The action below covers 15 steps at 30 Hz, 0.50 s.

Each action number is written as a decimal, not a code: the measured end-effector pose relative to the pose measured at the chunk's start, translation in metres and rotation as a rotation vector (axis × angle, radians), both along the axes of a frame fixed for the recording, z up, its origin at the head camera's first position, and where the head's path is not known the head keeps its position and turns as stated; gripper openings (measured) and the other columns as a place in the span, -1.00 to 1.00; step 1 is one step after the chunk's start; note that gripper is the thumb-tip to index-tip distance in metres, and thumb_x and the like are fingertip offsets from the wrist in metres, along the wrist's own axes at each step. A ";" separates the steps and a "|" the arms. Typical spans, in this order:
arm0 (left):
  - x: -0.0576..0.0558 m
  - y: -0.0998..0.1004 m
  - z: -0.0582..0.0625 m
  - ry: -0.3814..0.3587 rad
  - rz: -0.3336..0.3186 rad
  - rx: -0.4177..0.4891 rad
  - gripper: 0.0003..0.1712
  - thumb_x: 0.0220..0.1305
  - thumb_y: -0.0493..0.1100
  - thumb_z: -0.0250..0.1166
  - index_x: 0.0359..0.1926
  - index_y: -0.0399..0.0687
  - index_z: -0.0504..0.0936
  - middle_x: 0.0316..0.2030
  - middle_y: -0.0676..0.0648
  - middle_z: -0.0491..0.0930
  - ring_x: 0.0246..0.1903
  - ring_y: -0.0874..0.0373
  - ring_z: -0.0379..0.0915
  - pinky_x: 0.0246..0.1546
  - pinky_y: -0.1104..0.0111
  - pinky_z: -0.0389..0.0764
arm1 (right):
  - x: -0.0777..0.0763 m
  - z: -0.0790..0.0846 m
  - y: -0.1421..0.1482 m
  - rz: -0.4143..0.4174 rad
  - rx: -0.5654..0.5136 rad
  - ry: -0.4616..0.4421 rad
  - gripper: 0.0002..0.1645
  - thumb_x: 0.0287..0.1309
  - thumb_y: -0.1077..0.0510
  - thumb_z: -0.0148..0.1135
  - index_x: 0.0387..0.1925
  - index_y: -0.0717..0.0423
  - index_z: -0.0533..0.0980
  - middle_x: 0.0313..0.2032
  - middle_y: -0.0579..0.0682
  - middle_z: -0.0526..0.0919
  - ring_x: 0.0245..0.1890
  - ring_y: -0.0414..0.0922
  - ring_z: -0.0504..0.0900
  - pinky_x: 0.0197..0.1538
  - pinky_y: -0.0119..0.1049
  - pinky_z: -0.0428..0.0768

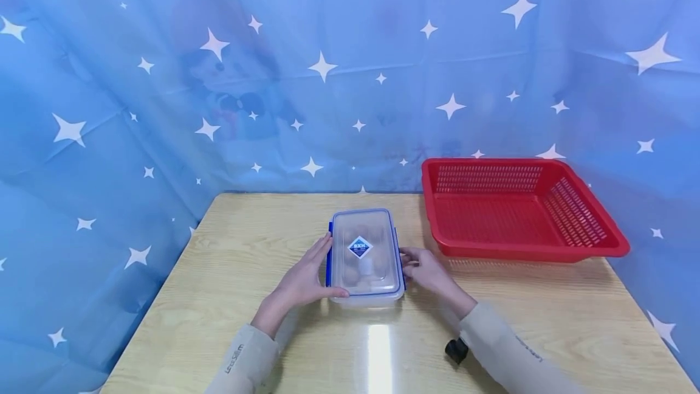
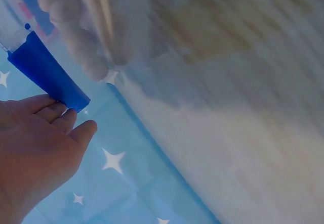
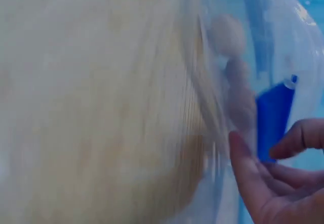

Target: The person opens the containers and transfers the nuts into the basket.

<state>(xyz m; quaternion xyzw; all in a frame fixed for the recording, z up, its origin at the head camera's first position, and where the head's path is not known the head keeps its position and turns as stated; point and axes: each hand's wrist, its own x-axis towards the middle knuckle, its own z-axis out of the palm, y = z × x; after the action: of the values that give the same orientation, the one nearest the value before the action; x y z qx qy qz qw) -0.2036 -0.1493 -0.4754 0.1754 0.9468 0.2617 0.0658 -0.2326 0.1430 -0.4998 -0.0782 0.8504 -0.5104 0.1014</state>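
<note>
I have the clip-lid container [image 1: 378,263] on the worktop [image 1: 235,248], left hand [image 1: 306,278] spread along its side, probably to steady it; right hand [image 1: 432,270] at a blue latch [image 3: 273,115], pinching or not I can't tell.

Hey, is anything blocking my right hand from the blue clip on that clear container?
Nothing visible is. The right hand is right at the blue clip on the right side of the clear container. The red basket sits farther off to the right, not between them.
</note>
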 end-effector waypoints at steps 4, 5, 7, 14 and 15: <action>0.002 0.003 0.004 0.008 -0.003 0.008 0.43 -0.14 0.44 0.48 0.59 0.01 -0.06 0.61 0.00 -0.12 0.58 -0.08 -0.14 0.48 -0.12 0.21 | 0.002 -0.001 0.002 0.005 -0.005 0.055 -0.30 0.18 0.42 0.06 0.38 0.47 0.24 0.19 0.41 0.54 0.16 0.25 0.60 0.22 0.02 0.64; 0.003 0.004 0.005 0.005 -0.002 0.005 0.43 -0.14 0.44 0.48 0.59 0.01 -0.06 0.60 0.01 -0.13 0.58 -0.07 -0.14 0.49 -0.12 0.20 | 0.003 0.000 0.002 0.006 0.010 0.076 -0.28 0.19 0.41 0.06 0.40 0.43 0.22 0.26 0.40 0.48 0.24 0.27 0.54 0.30 0.04 0.56; 0.004 0.005 0.006 0.001 -0.002 0.006 0.42 -0.14 0.43 0.49 0.59 0.01 -0.06 0.60 0.01 -0.13 0.58 -0.08 -0.14 0.49 -0.12 0.20 | 0.006 0.003 0.003 0.016 0.011 0.105 -0.27 0.21 0.41 0.05 0.43 0.40 0.19 0.36 0.41 0.37 0.34 0.30 0.42 0.39 0.08 0.45; 0.001 0.006 0.007 0.001 -0.005 0.016 0.43 -0.14 0.42 0.50 0.59 0.00 -0.06 0.60 0.01 -0.14 0.57 -0.09 -0.13 0.49 -0.12 0.19 | 0.015 0.005 0.002 0.039 -0.193 0.127 -0.27 0.22 0.48 -0.01 0.45 0.40 0.16 0.48 0.36 0.16 0.44 0.29 0.25 0.43 -0.04 0.33; 0.001 0.006 0.007 0.001 -0.005 0.016 0.43 -0.14 0.42 0.50 0.59 0.00 -0.06 0.60 0.01 -0.14 0.57 -0.10 -0.13 0.49 -0.12 0.18 | 0.015 0.004 0.002 0.049 -0.207 0.134 -0.26 0.22 0.48 0.00 0.45 0.40 0.16 0.49 0.35 0.14 0.45 0.29 0.23 0.43 -0.06 0.33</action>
<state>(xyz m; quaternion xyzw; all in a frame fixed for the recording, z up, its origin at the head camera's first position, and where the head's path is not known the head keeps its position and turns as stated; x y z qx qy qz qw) -0.2026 -0.1431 -0.4686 0.1786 0.9442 0.2691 0.0646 -0.2175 0.1455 -0.4956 -0.1428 0.7959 -0.5863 0.0482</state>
